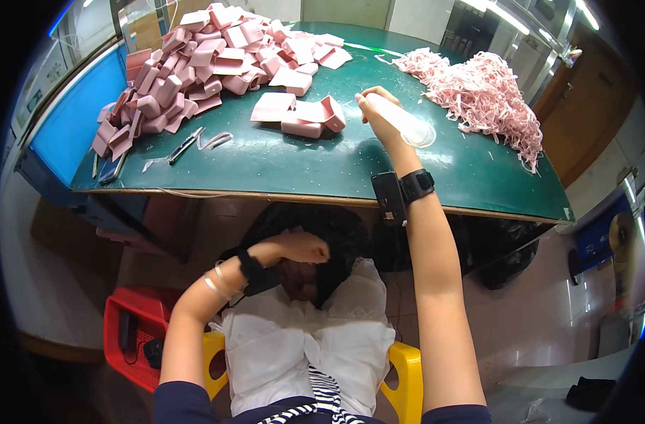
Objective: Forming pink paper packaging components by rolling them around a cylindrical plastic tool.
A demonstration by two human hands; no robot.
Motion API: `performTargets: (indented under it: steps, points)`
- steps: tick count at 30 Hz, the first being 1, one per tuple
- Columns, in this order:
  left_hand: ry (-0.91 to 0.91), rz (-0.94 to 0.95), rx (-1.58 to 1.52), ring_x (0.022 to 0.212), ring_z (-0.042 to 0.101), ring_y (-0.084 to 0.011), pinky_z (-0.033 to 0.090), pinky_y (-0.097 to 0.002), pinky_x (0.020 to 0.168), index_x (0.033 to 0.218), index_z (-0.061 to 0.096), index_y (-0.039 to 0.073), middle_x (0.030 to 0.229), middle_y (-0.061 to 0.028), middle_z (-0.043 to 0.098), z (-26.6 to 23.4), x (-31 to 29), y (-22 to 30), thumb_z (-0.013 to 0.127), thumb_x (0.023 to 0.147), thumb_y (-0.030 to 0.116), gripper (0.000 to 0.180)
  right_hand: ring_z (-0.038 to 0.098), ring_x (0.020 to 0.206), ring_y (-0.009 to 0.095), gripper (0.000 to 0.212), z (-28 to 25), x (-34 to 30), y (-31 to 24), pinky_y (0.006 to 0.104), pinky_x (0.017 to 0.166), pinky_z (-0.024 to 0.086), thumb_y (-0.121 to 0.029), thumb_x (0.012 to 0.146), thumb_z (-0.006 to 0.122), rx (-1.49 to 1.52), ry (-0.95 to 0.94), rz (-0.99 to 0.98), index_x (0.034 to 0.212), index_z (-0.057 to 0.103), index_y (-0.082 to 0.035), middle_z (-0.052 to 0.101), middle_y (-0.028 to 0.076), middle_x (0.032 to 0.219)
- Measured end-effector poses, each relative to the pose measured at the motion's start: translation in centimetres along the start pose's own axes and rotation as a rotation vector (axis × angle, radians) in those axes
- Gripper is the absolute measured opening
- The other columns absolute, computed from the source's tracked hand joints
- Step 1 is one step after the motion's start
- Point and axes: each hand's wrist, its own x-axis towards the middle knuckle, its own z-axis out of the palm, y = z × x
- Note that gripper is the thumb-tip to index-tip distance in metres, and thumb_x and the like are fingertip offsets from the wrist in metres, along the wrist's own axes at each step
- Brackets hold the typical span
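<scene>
My right hand [383, 116] is raised over the green table [322, 166], its fingers wrapped round a translucent white plastic cup [407, 126], which tilts with its wide end toward the lower right. Left of it on the table lie a few loose pink molded pieces [308, 114], shaped like small boxes with a flat flap. My left hand [305, 247] hangs below the table edge, over a black plastic bag [340, 230] between my knees. Its fingers are curled in, and nothing shows in them. Pinkish shapes inside the bag are too dark to make out.
A big heap of the same pink pieces [209, 60] covers the table's far left. Thin pink trimmed strips [488, 92] are piled at the right. A cutter-like tool [186, 145] lies near the left front edge. A red basket [135, 318] stands on the floor at my left.
</scene>
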Motion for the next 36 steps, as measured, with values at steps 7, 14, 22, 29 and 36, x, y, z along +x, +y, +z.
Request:
performTargets:
  steps: [7,14,22,29,36]
  points:
    - [0.474,0.218,-0.175,0.072,0.063,-0.0194,0.05,-0.032,0.063,0.094,0.061,-0.001,0.081,-0.0121,0.064,-14.2,-4.1,15.5,0.05,0.088,0.024,0.028,0.053,0.06,0.007,0.018,0.8,0.7,0.2,0.0223,0.055,0.042,-0.024,0.081,0.063,0.107,-0.134,0.044,0.084,0.058,-0.007,0.057,0.001,0.066]
    - [1.013,-0.486,0.734,0.076,0.061,-0.0337,0.048,-0.0401,0.066,0.078,0.063,-0.001,0.078,-0.0186,0.063,-20.6,0.5,7.2,0.064,0.071,0.049,0.051,0.055,0.069,0.007,0.02,2.0,0.1,-0.2,0.024,0.059,0.045,-0.027,0.084,0.062,-0.067,-0.172,-0.292,0.085,0.057,-0.007,0.061,0.003,0.079]
    - [1.049,-0.486,0.597,0.075,0.061,-0.0336,0.048,-0.0397,0.068,0.082,0.063,-0.001,0.081,-0.0203,0.062,-20.4,0.7,7.9,0.07,0.067,0.042,0.046,0.058,0.063,0.013,0.024,0.8,-1.5,-4.3,0.025,0.053,0.047,-0.028,0.085,0.06,0.18,-0.247,0.159,0.088,0.056,-0.004,0.062,0.008,0.075]
    - [1.224,0.188,0.154,0.068,0.063,-0.0234,0.049,-0.0331,0.061,0.083,0.063,-0.001,0.078,-0.0147,0.065,-20.8,1.0,7.2,0.07,0.073,0.026,0.03,0.059,0.084,0.013,0.021,0.7,-0.7,-3.4,0.0243,0.069,0.046,-0.026,0.086,0.058,0.149,-0.066,-0.134,0.089,0.058,-0.006,0.063,0.007,0.087]
    - [1.028,0.269,-0.306,0.064,0.056,-0.0059,0.044,-0.0207,0.054,0.084,0.064,-0.002,0.071,-0.003,0.062,-19.3,0.6,9.9,0.065,0.079,0.017,0.02,0.055,0.088,0.011,0.019,0.3,-1.2,-4.7,0.0263,0.083,0.042,-0.02,0.085,0.056,0.549,-0.147,-0.108,0.085,0.063,-0.003,0.062,0.006,0.088]
